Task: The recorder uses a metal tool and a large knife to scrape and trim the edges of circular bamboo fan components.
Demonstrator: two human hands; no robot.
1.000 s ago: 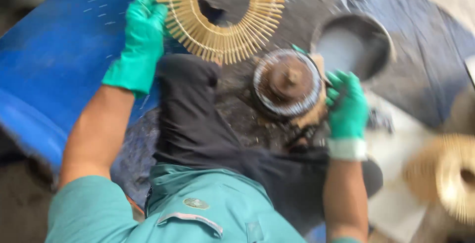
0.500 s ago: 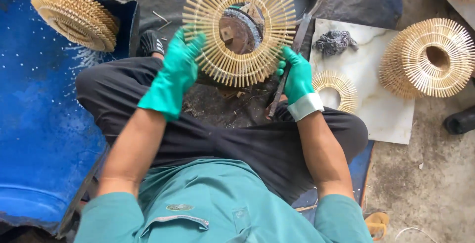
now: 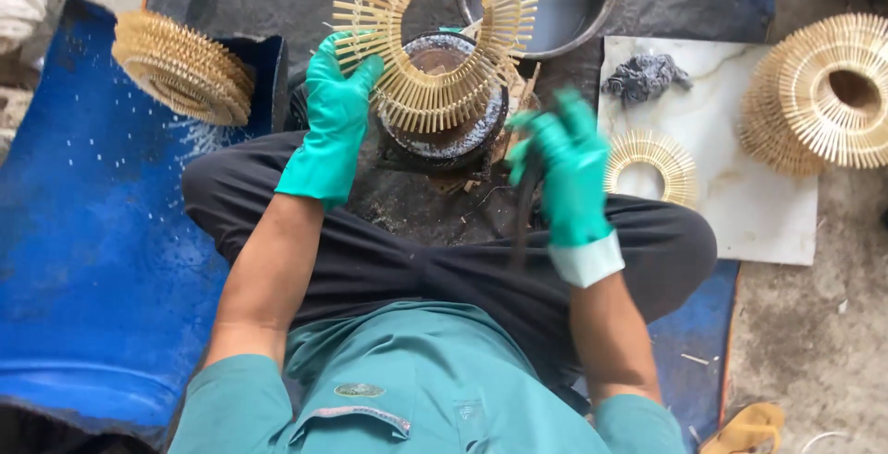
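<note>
Head view: the person sits cross-legged on the floor, looking down at both green-gloved hands. The left hand [image 3: 335, 121] is closed on the rim of a flat bamboo-stick ring [image 3: 435, 38], gripping it at about 8 o'clock on the ring, fingers curled over the sticks. The ring stands tilted, partly over a round dark mould [image 3: 444, 130] that sits just before the crossed legs. The right hand [image 3: 564, 167] is blurred; it seems curled around a dark thin tool [image 3: 523, 214] that runs down toward the lap, though how firm the grip is I cannot tell. From the right hand the ring lies at about 10 o'clock, near but apart; the left hand is the nearer one, already touching it. A metal basin [image 3: 592, 10] lies at 12 o'clock. On a white marble slab [image 3: 740, 223] at 3 o'clock lie a smaller ring [image 3: 652, 163] and a dark rag [image 3: 647, 75]. A stacked bundle of rings [image 3: 828, 93] overlaps the slab's far edge; another stack [image 3: 180, 66] rests on a blue drum [image 3: 83, 278] at 10 o'clock.
</note>
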